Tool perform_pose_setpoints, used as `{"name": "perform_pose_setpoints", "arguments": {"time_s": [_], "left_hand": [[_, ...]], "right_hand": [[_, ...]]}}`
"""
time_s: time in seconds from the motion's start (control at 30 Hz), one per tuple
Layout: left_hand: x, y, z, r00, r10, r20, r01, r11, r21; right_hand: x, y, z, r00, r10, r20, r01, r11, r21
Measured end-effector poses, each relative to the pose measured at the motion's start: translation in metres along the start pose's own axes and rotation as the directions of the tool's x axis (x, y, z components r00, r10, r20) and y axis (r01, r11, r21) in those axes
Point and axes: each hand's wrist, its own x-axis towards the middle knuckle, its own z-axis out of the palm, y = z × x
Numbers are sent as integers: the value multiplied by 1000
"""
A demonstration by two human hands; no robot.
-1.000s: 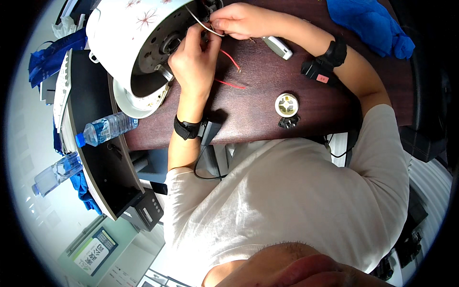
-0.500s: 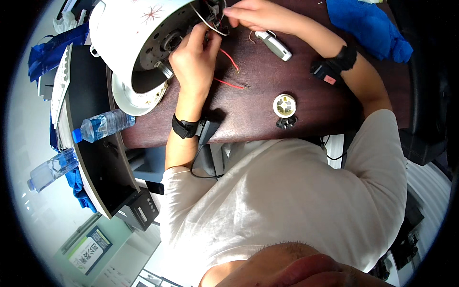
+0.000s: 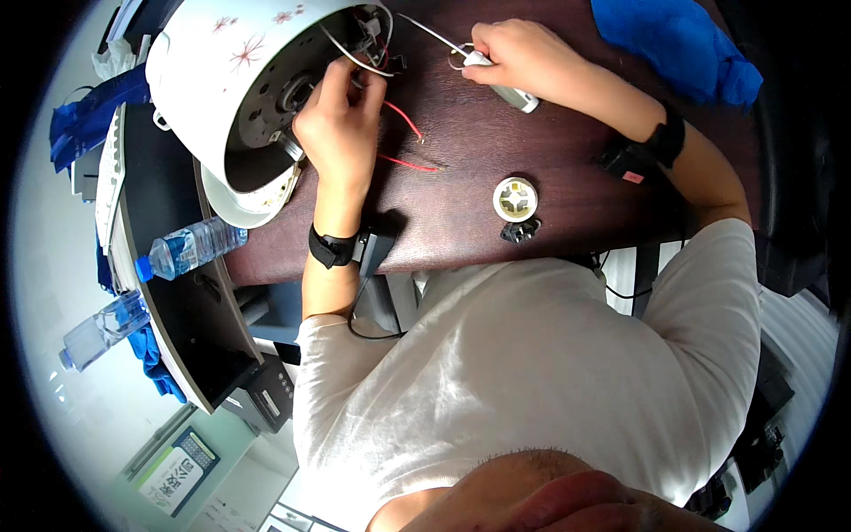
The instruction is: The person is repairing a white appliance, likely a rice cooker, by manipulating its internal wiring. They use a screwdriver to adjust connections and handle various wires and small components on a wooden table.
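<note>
Now, I'd hold that likely stiff, light tool (image 3: 517, 99) uppermost, where right hand (image 3: 523, 58) clamps; left hand (image 3: 341, 120), can't tell.

Bright w/ tabletop (image 3: 479, 142) sheen, dk shadows, bent edges, blk corners

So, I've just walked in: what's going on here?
The person's left hand is at the open end of a white, flower-printed, rounded housing; the grip is unclear. The right hand grasps a grey-and-white handheld tool. Two thin red wires trail over the dark brown tabletop, where a small round white part lies.
</note>
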Motion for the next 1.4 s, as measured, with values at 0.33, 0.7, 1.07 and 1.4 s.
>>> {"name": "perform_pose_setpoints", "arguments": {"time_s": [0.33, 0.7, 1.07, 1.4], "left_hand": [[0, 1, 2, 1000, 8, -21, -9, 1000, -22], [-2, -1, 1, 1000, -6, 3, 6, 1000, -24], [-2, -3, 1, 1000, 8, -1, -8, 1000, 8], [-3, -6, 4, 1000, 2, 3, -2, 1000, -8]], "right_hand": [[-15, 26, -10, 997, 62, -54, -60, 998, 34], [-33, 67, -57, 932, 208, 296, -357, 657, 664], [-34, 23, -26, 996, -55, 75, -3, 784, 621], [-26, 19, -18, 992, -125, 3, 99, 805, 584]]}}
